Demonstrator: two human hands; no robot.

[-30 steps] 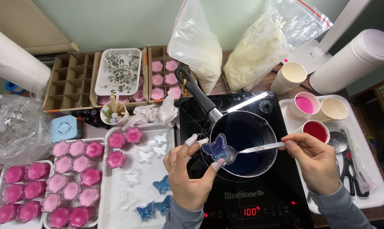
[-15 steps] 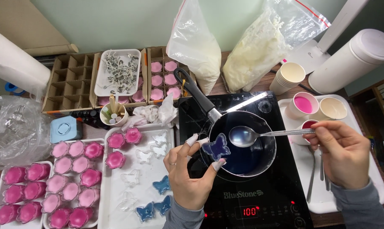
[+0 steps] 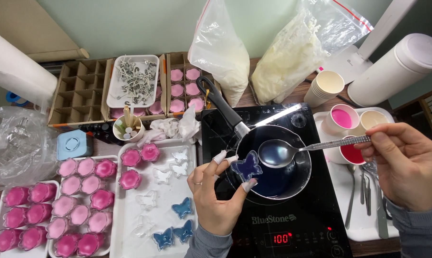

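Note:
My left hand (image 3: 216, 191) pinches a small clear butterfly-shaped mould (image 3: 247, 166) filled with blue liquid, holding it over the left edge of a small dark saucepan (image 3: 279, 165). My right hand (image 3: 406, 165) holds a metal spoon (image 3: 292, 150) by its handle, the bowl level above the pan next to the mould. The pan holds dark blue liquid and stands on a black induction hob (image 3: 292, 220) with a lit red display.
A white tray (image 3: 156, 191) left of the hob carries clear and blue butterfly moulds and pink flower cups. More pink cups fill trays at left (image 3: 58, 210). Cups of pink and cream liquid (image 3: 342, 119) sit at right; bags of white flakes (image 3: 292, 57) stand behind.
My right hand has lifted the spoon out of the blue liquid and drawn back to the right; the spoon bowl now hovers beside the mould. My left hand has stayed put.

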